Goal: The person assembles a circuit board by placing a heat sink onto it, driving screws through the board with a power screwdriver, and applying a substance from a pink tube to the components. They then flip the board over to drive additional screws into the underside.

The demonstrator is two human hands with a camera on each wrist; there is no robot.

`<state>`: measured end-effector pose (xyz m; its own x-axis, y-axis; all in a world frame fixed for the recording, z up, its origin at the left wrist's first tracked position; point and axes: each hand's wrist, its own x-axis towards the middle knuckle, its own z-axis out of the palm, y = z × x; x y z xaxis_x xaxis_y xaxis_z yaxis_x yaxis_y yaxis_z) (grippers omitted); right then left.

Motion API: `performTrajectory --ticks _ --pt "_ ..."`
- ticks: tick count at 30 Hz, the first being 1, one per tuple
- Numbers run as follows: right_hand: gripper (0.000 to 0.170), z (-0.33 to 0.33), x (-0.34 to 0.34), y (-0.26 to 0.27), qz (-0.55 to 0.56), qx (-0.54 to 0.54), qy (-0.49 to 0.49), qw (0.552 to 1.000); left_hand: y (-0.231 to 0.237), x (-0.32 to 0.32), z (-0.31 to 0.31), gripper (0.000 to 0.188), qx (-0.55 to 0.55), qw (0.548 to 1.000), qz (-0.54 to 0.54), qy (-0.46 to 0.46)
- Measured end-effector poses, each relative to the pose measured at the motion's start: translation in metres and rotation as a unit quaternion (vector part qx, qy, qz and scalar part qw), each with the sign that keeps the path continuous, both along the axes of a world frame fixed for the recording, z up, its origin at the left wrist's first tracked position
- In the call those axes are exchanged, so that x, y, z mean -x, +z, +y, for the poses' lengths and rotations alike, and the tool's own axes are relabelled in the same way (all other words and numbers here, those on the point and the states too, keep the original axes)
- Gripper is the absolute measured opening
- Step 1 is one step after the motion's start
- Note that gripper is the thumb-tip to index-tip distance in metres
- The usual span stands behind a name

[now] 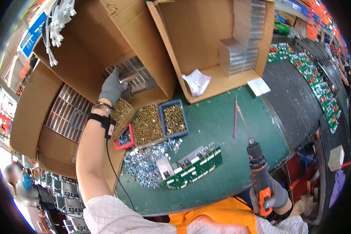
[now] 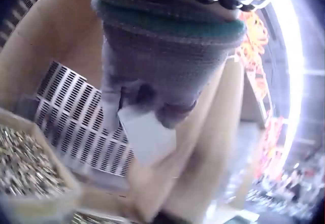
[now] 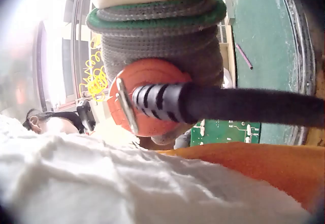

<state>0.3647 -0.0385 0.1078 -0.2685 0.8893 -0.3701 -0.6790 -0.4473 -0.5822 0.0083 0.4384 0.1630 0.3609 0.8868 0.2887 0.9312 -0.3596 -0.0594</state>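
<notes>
My gloved left hand [image 1: 113,86] reaches into a cardboard box and pinches a finned metal heat sink [image 1: 128,76] between thumb and fingers. The left wrist view shows the piece's plain flat face [image 2: 150,140]. Below it, rows of similar heat sinks [image 1: 145,78] lie in the box. In my gloved right hand [image 1: 277,193] is an electric screwdriver [image 1: 257,162], gripped by its orange and black body, its long bit pointing away over the table. The right wrist view shows its orange end [image 3: 152,77] and black cord [image 3: 244,105]. A green circuit board [image 1: 195,171] with metal parts lies between the hands.
Trays of brass-coloured screws [image 1: 146,123] and a blue bin [image 1: 186,121] stand by the box. Loose silvery clips [image 1: 140,165] are heaped in front. A second carton [image 1: 199,35] stands behind; a pink stick [image 1: 235,121] lies near the bit. Circuit boards [image 1: 316,84] line the right.
</notes>
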Motion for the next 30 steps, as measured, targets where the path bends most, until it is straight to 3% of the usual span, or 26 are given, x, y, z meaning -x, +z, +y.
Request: performTrajectory --ticks 1,2,3,5,6,8,12,13,14,19,24,27,29,30 --pt "0.087 -0.002 -0.001 0.0 -0.021 -0.015 0.026 0.999 0.004 -0.007 -0.015 0.04 0.036 0.99 -0.136 -0.026" --pt "0.084 -0.005 -0.006 -0.003 -0.041 -0.021 0.076 0.996 0.01 -0.012 -0.034 0.038 0.143 0.962 -0.209 -0.101" --pt "0.084 -0.008 -0.006 -0.006 -0.035 -0.012 0.067 0.997 0.011 -0.02 -0.05 0.038 0.154 0.961 -0.203 -0.108" --pt "0.081 -0.013 -0.007 -0.011 -0.123 -0.049 0.165 0.977 0.005 -0.038 -0.082 0.033 0.378 0.841 -0.315 -0.223" --pt "0.083 -0.017 -0.008 -0.01 -0.174 -0.054 0.204 0.962 0.002 -0.046 -0.098 0.033 0.388 0.838 -0.311 -0.225" --pt "0.086 -0.022 -0.005 -0.009 -0.162 -0.046 0.213 0.962 -0.003 -0.059 -0.124 0.029 0.478 0.791 -0.319 -0.209" --pt "0.09 -0.04 -0.002 -0.014 -0.227 -0.056 0.26 0.937 -0.032 -0.06 -0.133 0.024 0.519 0.802 -0.197 -0.219" --pt "0.088 -0.039 0.0 -0.008 -0.267 -0.06 0.273 0.922 -0.036 -0.062 -0.139 0.024 0.521 0.802 -0.194 -0.221" --pt "0.086 -0.038 0.004 -0.001 -0.26 -0.012 0.285 0.922 -0.04 -0.064 -0.146 0.023 0.539 0.789 -0.199 -0.218" --pt "0.084 -0.039 0.019 -0.005 -0.271 0.014 0.272 0.923 -0.066 -0.063 -0.152 0.024 0.601 0.736 -0.225 -0.215" --pt "0.081 -0.042 0.031 -0.002 -0.213 0.051 0.237 0.947 -0.072 -0.059 -0.157 0.024 0.645 0.684 -0.266 -0.213" --pt "0.08 -0.043 0.033 -0.01 -0.241 0.033 0.25 0.937 -0.071 -0.058 -0.161 0.035 0.617 0.704 -0.199 -0.29" --pt "0.079 -0.042 0.034 -0.008 -0.233 0.033 0.244 0.941 -0.051 -0.064 -0.177 0.06 0.685 0.649 -0.205 -0.26" --pt "0.078 -0.041 0.035 -0.007 -0.224 0.034 0.238 0.944 -0.053 -0.066 -0.179 0.08 0.702 0.62 -0.212 -0.28"
